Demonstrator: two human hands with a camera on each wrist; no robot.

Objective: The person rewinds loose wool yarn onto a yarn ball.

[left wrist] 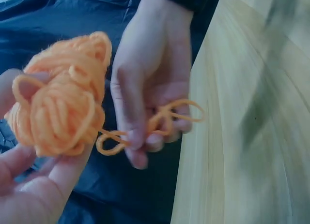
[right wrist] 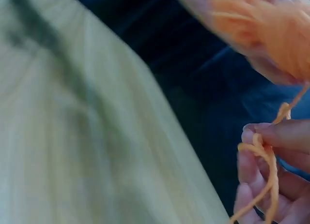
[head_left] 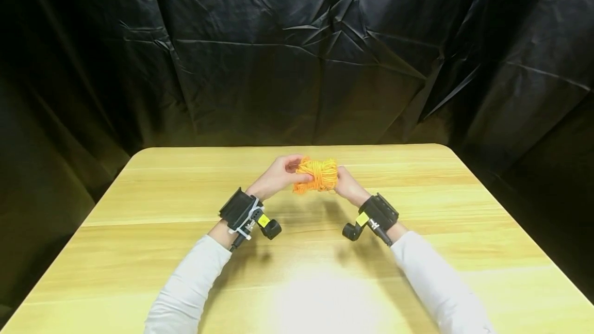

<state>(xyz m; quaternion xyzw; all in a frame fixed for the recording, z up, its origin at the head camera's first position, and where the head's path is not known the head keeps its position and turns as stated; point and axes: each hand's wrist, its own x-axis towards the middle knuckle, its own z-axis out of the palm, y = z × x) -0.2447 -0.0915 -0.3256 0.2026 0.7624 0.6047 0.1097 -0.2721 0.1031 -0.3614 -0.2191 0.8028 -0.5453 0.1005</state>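
A bundle of orange yarn (head_left: 320, 174), wound round its middle, is held above the table by my left hand (head_left: 284, 175). The left thumb lies across its near side, and in the left wrist view the fingers grip the yarn bundle (left wrist: 60, 103) from below and behind. My right hand (head_left: 349, 185) is at the bundle's right end. Between its thumb and fingertips, the right hand (left wrist: 152, 83) pinches a loose strand, with small loops sticking out past the fingers. The right wrist view shows this looped strand (right wrist: 266, 171) running up to the bundle.
The light wooden table (head_left: 139, 251) spreads beneath both hands, its far edge just beyond them. Behind it hangs a creased black sheet (head_left: 260, 92). Each wrist wears a black strap with a small camera (head_left: 270, 228) on an arm.
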